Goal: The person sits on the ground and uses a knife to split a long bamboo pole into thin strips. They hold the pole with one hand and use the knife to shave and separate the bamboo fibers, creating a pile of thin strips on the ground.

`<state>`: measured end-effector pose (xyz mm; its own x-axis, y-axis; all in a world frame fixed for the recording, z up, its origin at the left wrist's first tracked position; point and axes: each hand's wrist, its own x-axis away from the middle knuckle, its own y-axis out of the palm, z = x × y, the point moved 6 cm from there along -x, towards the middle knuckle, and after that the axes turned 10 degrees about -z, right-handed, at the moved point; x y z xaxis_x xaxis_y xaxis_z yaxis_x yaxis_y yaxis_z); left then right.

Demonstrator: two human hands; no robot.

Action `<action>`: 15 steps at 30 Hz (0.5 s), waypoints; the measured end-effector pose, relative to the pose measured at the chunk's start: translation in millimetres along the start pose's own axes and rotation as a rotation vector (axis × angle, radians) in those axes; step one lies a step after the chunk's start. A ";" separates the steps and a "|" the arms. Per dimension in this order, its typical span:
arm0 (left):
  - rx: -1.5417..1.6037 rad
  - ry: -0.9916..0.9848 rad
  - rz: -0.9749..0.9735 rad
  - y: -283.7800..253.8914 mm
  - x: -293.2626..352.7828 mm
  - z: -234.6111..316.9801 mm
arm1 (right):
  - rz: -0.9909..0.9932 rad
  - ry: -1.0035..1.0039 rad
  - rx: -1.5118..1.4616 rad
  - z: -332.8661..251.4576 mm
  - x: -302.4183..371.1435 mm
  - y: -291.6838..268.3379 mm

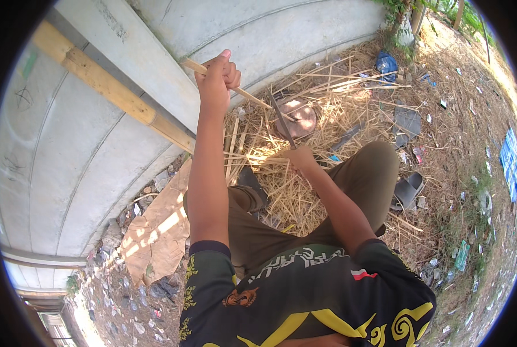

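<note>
Remotely, I noted the left hand, fingers closed on a pale strip; the right hand, fingers closed, held a knife across it above a round block.

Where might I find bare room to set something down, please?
The brown cardboard, between the pale wall and the left arm, looks mostly bare. Around the round block it is crowded: shavings, loose strips, the stick in the left hand and the blade in the right hand.
</note>
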<state>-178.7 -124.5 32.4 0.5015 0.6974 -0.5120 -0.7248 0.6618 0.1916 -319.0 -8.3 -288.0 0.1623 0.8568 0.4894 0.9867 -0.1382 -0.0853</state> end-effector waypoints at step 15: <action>-0.008 -0.050 -0.289 61.6 -34.8 -11.9 | -0.167 0.147 -0.415 18.5 -29.2 -20.4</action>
<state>-246.4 -111.3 52.0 0.7104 0.4928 -0.5024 -0.5517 0.8332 0.0373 -343.9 -21.4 -316.6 -0.0298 0.8089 0.5872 0.9134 -0.2165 0.3446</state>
